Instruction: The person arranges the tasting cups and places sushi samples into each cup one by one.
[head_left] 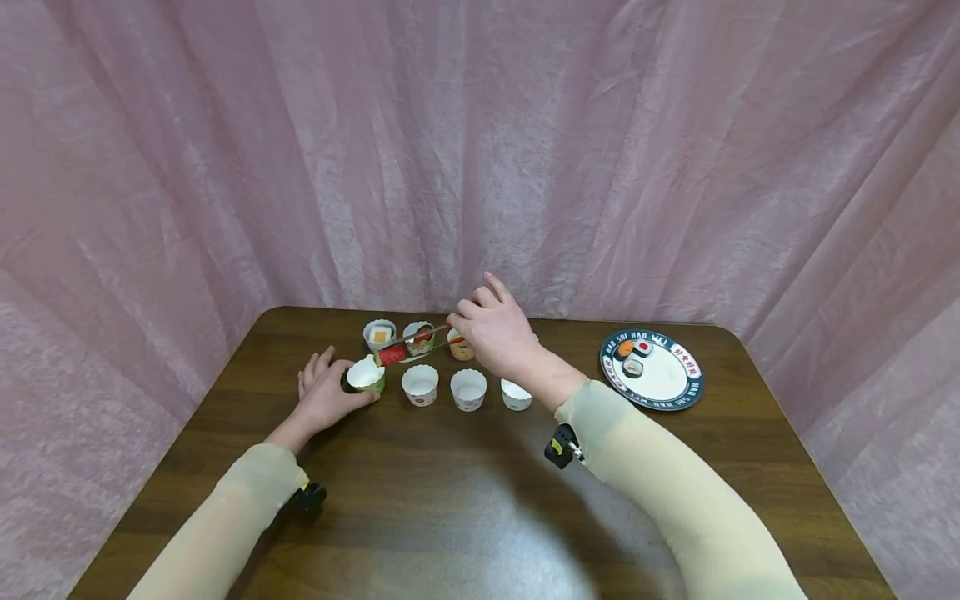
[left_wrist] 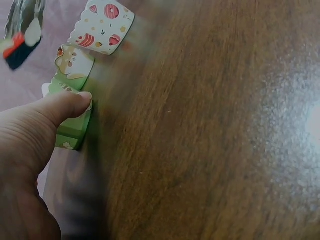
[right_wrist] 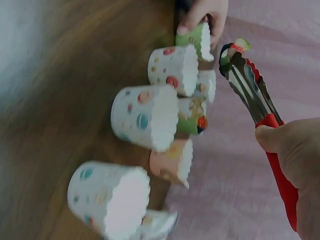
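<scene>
My left hand (head_left: 327, 392) holds a green paper cup (head_left: 367, 385) standing on the table, thumb against its near side. The right hand (head_left: 495, 329) grips red-handled metal tongs (right_wrist: 280, 185). Pinched in the tongs' tips, a sushi piece (head_left: 390, 356) with a dark wrap and a red and green filling hangs just above the green cup's right rim. Behind stand a cup (head_left: 370, 346) with a yellow-topped piece, a cup (head_left: 422, 348) with a dark and red piece, and an orange cup (head_left: 462, 353). The left fingers are partly hidden behind the cup.
White patterned cups line the front row: one (head_left: 420, 392) beside the green cup, another (head_left: 468, 400) in the middle, a third (head_left: 517, 402) under the right forearm. A blue-rimmed plate (head_left: 667, 383) with several sushi pieces lies at the right. A pink curtain (head_left: 480, 167) hangs behind the table.
</scene>
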